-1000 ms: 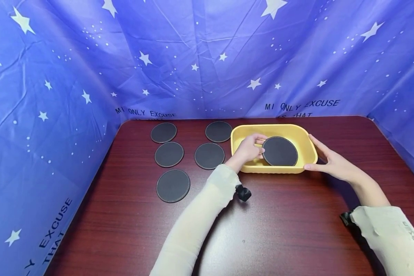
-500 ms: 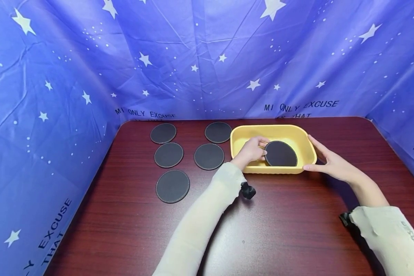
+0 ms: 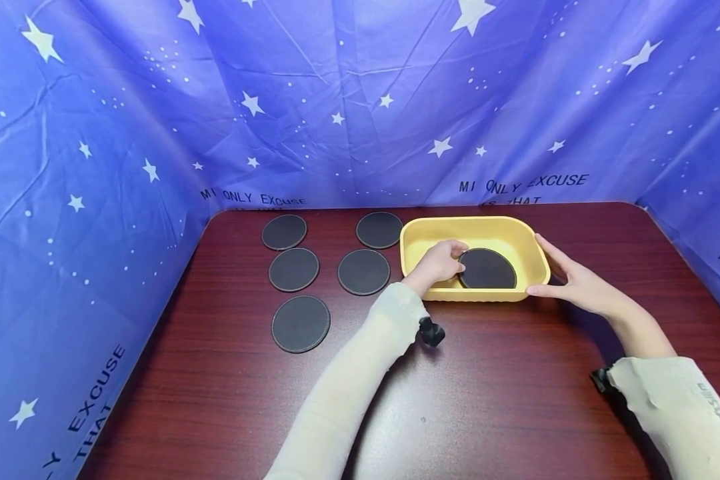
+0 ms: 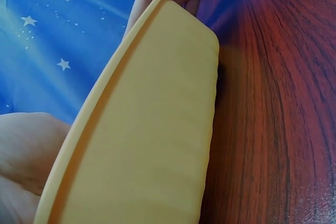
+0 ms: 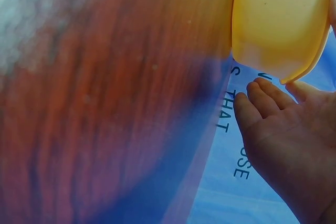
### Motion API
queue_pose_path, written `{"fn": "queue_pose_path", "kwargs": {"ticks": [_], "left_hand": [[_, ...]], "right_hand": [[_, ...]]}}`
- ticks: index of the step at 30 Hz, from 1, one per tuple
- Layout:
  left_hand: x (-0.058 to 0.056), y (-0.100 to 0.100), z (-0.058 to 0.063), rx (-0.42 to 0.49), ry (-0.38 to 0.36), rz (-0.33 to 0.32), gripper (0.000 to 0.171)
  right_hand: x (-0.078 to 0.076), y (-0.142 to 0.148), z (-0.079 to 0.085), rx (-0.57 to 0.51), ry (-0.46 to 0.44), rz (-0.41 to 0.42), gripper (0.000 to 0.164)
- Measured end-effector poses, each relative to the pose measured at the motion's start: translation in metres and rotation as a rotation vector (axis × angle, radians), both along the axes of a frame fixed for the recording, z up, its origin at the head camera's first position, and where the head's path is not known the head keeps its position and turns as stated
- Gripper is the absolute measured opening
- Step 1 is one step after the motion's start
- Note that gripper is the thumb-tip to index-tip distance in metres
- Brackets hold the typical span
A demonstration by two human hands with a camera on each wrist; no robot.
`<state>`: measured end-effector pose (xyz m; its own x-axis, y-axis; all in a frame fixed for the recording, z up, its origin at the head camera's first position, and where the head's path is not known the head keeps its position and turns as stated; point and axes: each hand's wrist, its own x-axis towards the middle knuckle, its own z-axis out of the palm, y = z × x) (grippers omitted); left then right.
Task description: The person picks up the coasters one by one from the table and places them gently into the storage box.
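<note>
coasters (image 3: 364, 272), six; yellow tub (image 3: 474, 295), one

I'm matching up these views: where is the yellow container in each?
Head: yellow container right of centre, mid-height.
Left wrist: its outer wall fills the middle, cut off at the bottom.
Right wrist: upper right, cut off at the top.
Shared landmark: the right hand, at its end.

Six coasters (image 3: 488, 269), one bin (image 3: 474, 296)
</note>
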<state>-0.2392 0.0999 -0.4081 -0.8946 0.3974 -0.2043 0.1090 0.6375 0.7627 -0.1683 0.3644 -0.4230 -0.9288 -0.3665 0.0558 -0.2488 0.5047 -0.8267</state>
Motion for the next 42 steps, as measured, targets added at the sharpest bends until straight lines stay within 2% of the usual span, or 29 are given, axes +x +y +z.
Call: {"fn": "queue_pose_path", "kwargs": {"ticks": [4,14,20,26,34,42], "left_hand": [[0.002,-0.003,0.001,0.044,-0.006,0.024,0.043],[0.003,-0.014,0.008,0.260,-0.013,0.032,0.040],[0.002,-0.021,0.012,0.346,-0.005,0.020,0.040],[0.005,-0.030,0.016,0.438,-0.040,0.016,0.042],[0.008,-0.041,0.020,0.444,-0.023,0.006,0.042],[0.013,-0.052,0.030,0.445,0.000,-0.061,0.043]], "right_hand": [[0.001,0.000,-0.001,-0.008,-0.013,-0.001,0.100],[0.001,0.000,-0.001,-0.009,-0.009,-0.001,0.100],[0.001,0.000,-0.001,-0.006,-0.017,-0.012,0.100],[0.000,0.001,-0.001,-0.014,-0.006,0.007,0.100],[0.001,0.001,0.000,-0.009,-0.010,0.006,0.100],[0.000,0.000,-0.001,-0.035,0.006,0.022,0.099]]}}
